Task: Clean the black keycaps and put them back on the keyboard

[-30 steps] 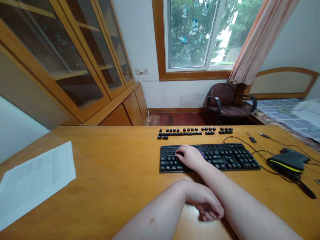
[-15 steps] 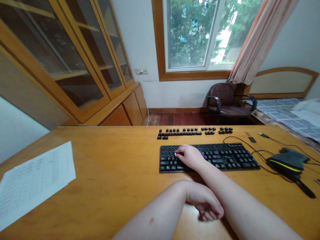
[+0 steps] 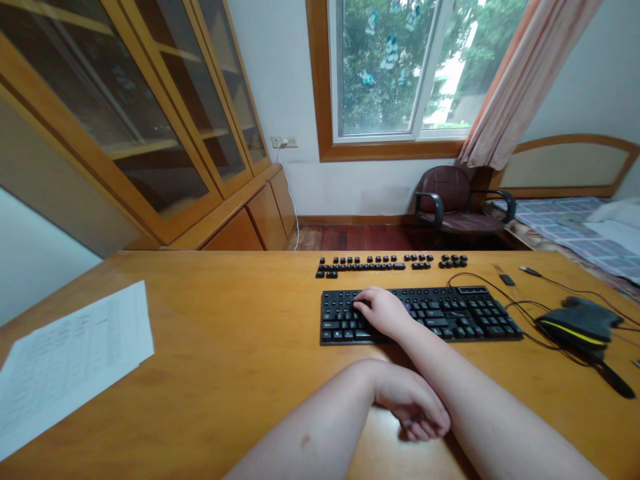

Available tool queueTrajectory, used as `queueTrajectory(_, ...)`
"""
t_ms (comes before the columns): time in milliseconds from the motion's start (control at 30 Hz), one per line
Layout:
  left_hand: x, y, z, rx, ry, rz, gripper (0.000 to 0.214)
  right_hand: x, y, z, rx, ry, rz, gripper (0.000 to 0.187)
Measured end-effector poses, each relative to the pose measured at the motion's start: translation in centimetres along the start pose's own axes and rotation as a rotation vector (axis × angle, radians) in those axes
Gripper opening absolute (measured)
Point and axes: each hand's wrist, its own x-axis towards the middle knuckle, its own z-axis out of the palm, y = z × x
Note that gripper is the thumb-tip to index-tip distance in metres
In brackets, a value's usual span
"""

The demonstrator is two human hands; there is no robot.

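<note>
A black keyboard (image 3: 450, 319) lies on the wooden desk (image 3: 215, 347). Over its left half bends my right hand (image 3: 383, 310), thumb and fingertips pinched together at the keys. Whatever sits between those fingertips is too small to make out. A bit of purple shows on the keyboard beside that hand. Nearer to me, my left hand (image 3: 417, 407) rests on the desk under my right forearm, its fingers curled in and no object visible in them. Loose black keycaps (image 3: 360, 267) stand in rows behind the keyboard.
On the left lie printed paper sheets (image 3: 80, 360). To the right are a grey and black pouch-like item (image 3: 580, 323) with a yellow stripe, black cables, a USB plug (image 3: 530, 271) and a small black piece (image 3: 507, 280). Beyond the desk stands an armchair (image 3: 450, 200).
The view has shifted very slightly. My right fingertips have moved a little at the keys, and a pale spot seen there before no longer shows. My left hand stays put.
</note>
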Motion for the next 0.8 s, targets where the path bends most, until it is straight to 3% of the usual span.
queueTrajectory(333,0.05,-0.12,-0.35,0.036,-0.087,0.007,0.021,-0.49,-0.83,-0.4,-0.098,-0.038,-0.072,0.024)
queueTrajectory(800,0.0,0.01,-0.12,0.007,-0.035,0.006,0.015,-0.4,-0.4,-0.42,-0.077,-0.034,-0.078,0.024)
